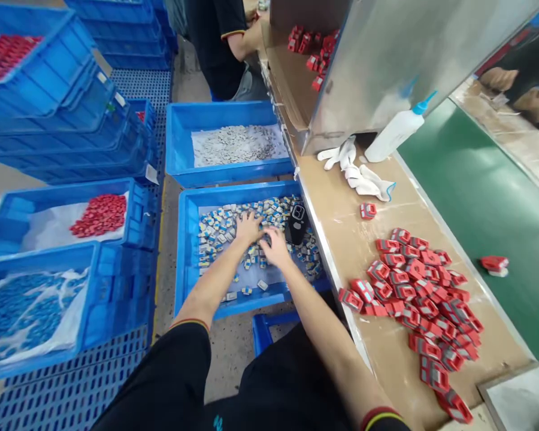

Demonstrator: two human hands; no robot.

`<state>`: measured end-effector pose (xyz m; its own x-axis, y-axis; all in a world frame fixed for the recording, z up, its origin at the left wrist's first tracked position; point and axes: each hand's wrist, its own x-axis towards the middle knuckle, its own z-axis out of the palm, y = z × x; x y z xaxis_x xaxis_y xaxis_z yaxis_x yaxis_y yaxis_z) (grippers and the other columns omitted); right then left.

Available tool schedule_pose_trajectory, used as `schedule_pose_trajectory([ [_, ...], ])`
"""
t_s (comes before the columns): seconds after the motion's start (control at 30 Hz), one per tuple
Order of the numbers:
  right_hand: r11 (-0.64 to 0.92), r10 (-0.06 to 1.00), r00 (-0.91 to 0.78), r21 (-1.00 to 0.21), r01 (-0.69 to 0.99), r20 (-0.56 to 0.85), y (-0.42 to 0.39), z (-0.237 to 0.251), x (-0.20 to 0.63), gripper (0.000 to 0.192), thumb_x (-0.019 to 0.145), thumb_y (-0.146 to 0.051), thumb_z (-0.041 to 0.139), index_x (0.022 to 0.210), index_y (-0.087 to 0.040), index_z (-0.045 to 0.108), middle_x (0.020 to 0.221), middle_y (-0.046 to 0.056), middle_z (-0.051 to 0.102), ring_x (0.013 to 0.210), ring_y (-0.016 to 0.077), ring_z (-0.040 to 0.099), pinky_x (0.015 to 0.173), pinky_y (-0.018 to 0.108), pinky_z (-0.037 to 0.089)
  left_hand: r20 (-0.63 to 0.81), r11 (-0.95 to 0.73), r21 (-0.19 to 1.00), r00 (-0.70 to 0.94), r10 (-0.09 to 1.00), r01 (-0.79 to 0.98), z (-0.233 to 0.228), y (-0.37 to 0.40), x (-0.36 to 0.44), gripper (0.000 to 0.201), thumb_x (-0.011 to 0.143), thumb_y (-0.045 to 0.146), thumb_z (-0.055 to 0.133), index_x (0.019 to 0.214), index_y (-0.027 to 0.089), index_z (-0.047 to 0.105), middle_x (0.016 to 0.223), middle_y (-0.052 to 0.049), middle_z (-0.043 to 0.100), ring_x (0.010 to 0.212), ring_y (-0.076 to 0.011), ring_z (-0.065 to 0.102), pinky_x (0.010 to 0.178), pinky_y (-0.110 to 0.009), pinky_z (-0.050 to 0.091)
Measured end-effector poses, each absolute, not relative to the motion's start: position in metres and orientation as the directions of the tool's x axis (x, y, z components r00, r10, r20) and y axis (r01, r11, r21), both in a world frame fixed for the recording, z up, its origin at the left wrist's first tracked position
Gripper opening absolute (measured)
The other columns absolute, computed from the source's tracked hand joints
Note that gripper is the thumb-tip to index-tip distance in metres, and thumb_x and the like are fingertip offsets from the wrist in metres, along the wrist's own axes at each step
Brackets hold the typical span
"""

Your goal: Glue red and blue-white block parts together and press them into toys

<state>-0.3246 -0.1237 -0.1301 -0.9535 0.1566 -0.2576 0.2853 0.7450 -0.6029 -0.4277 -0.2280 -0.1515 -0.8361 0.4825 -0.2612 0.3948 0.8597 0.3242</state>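
Both my hands reach down into a blue crate (pixel 186 251) on the floor beside the bench. It holds several small white, blue and yellow parts (pixel 220 230) on a white sheet. My left hand (pixel 248 227) rests palm down on the parts, fingers spread. My right hand (pixel 273 246) lies just right of it, fingers curled over the parts; whether it grips any is hidden. A black phone (pixel 297 222) lies in the crate next to my right hand.
A heap of red parts (pixel 420 293) covers the cardboard-topped bench (pixel 341 209), with white gloves (pixel 357 170) and a squeeze bottle (pixel 395 134) behind. A green conveyor belt (pixel 485 197) runs at right. More blue crates (pixel 227 143) stand around; another person (pixel 224 42) sits ahead.
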Motion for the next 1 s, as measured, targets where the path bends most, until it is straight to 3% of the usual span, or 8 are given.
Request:
schedule_pose_trajectory([
  [0.1,0.782,0.242,-0.923,-0.504,0.367,-0.298,-0.124,-0.130,-0.380,0.061,0.106,-0.035,0.042,0.162,-0.014,0.041,0.176,0.020,0.030,0.166,0.0372,0.023,0.133,0.054,0.025,-0.323,0.826,0.327,-0.767,0.554,0.459,-0.146,-0.256,-0.388,0.050,0.096,0.039,0.063,0.143,0.022,0.069,0.168,-0.019,0.045,0.156,-0.0469,0.032,0.124,-0.070,0.031],
  [0.2,0.831,0.224,-0.907,-0.416,0.369,-0.357,-0.128,-0.133,-0.396,0.063,0.104,-0.040,0.049,0.161,-0.016,0.045,0.180,0.017,0.023,0.167,0.0458,0.011,0.133,0.063,0.017,-0.397,0.784,0.373,-0.679,0.618,0.496,-0.140,-0.284,-0.344,0.045,0.091,0.043,0.072,0.134,0.027,0.075,0.160,-0.015,0.054,0.153,-0.0462,0.038,0.121,-0.067,0.040],
  [0.37,0.910,0.006,-0.890,-0.366,0.194,-0.456,-0.139,-0.140,-0.341,0.050,0.101,-0.045,0.056,0.147,-0.025,0.063,0.171,0.011,0.043,0.161,0.0440,0.024,0.131,0.063,0.020,-0.501,0.763,0.480,-0.579,0.643,0.432,-0.130,-0.323,-0.301,0.051,0.085,0.043,0.082,0.135,0.033,0.075,0.162,-0.008,0.055,0.147,-0.0350,0.052,0.124,-0.045,0.045],
  [0.5,0.917,-0.046,-0.840,-0.356,0.179,-0.541,-0.140,-0.135,-0.300,0.053,0.102,-0.058,0.053,0.145,-0.030,0.064,0.166,0.010,0.049,0.152,0.0421,0.038,0.123,0.061,0.037,-0.562,0.885,0.393,-0.696,0.447,0.250,-0.126,-0.345,-0.301,0.062,0.101,0.049,0.060,0.158,0.027,0.055,0.171,-0.015,0.042,0.159,-0.0383,0.039,0.128,-0.051,0.040],
  [0.63,0.911,0.061,-0.799,-0.295,0.290,-0.598,-0.137,-0.133,-0.285,0.068,0.102,-0.066,0.045,0.160,-0.031,0.047,0.177,0.013,0.031,0.156,0.0492,0.031,0.118,0.071,0.039,-0.641,0.966,0.253,-0.739,0.206,0.049,-0.131,-0.346,-0.307,0.073,0.102,0.062,0.048,0.165,0.026,0.044,0.172,-0.024,0.035,0.150,-0.0525,0.048,0.117,-0.064,0.047],
  [0.77,0.902,0.075,-0.747,-0.274,0.333,-0.661,-0.138,-0.131,-0.278,0.071,0.099,-0.073,0.046,0.156,-0.030,0.052,0.173,0.016,0.035,0.156,0.0508,0.033,0.119,0.073,0.036,-0.720,0.970,0.243,-0.676,0.157,-0.033,-0.139,-0.335,-0.308,0.077,0.096,0.072,0.051,0.160,0.029,0.049,0.166,-0.022,0.044,0.137,-0.0463,0.064,0.115,-0.053,0.050],
  [0.87,0.881,0.088,-0.697,-0.271,0.389,-0.712,-0.135,-0.129,-0.275,0.074,0.095,-0.078,0.050,0.153,-0.031,0.055,0.170,0.016,0.040,0.155,0.0496,0.036,0.118,0.068,0.041,-0.760,0.968,0.235,-0.638,0.125,-0.090,-0.142,-0.332,-0.308,0.070,0.096,0.071,0.052,0.152,0.029,0.058,0.161,-0.020,0.052,0.144,-0.0443,0.059,0.117,-0.049,0.048],
  [1.0,0.831,0.117,-0.645,-0.282,0.480,-0.755,-0.129,-0.132,-0.275,0.087,0.090,-0.081,0.057,0.160,-0.030,0.045,0.177,0.017,0.029,0.158,0.0493,0.035,0.115,0.059,0.047,-0.789,0.962,0.208,-0.611,0.060,-0.175,-0.142,-0.333,-0.309,0.078,0.091,0.076,0.057,0.154,0.030,0.057,0.171,-0.020,0.042,0.156,-0.0509,0.043,0.119,-0.056,0.044],
])
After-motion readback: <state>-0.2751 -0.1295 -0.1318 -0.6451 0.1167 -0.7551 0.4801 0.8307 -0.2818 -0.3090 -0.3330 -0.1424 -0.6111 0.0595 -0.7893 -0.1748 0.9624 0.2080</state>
